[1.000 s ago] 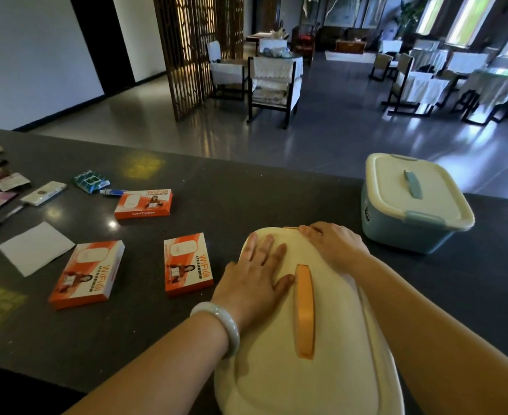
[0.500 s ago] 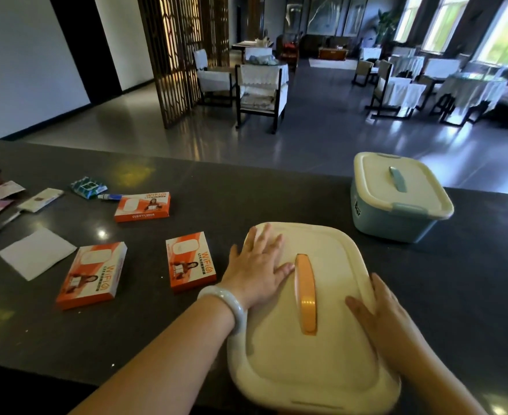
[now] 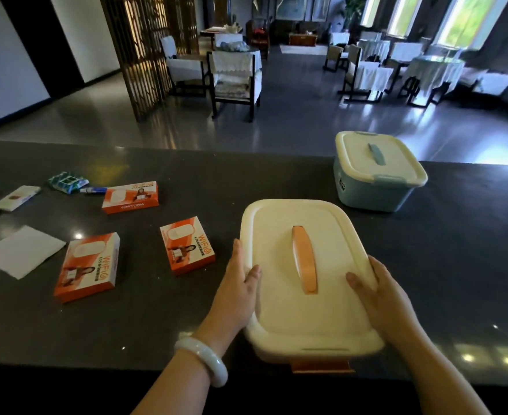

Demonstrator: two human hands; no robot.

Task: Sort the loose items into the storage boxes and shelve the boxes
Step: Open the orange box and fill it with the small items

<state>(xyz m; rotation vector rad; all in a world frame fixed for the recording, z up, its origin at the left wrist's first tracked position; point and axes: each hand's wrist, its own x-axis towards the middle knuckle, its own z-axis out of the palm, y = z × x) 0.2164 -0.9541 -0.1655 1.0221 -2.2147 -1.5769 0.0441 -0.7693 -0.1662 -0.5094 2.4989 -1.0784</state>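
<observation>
A cream storage box (image 3: 279, 295) with an orange handle on its lid sits at the near edge of the dark counter (image 3: 456, 265). My left hand (image 3: 240, 283) grips the lid's left rim, thumb on top. My right hand (image 3: 375, 292) grips the right rim the same way. A blue storage box (image 3: 375, 193) with a cream lid stands shut at the back right. Three orange WIFI cartons (image 3: 86, 266) (image 3: 187, 245) (image 3: 130, 196) lie loose to the left.
Further left lie a white paper sheet (image 3: 22, 251), a green-blue packet (image 3: 67, 181), a small blue tube (image 3: 94, 190) and a white sachet (image 3: 16, 197). Beyond the counter are a wooden screen (image 3: 145, 52), chairs and covered tables.
Both hands have slid from flat on the lid to its left and right rims. The view has drawn back, so the cream box now shows whole.
</observation>
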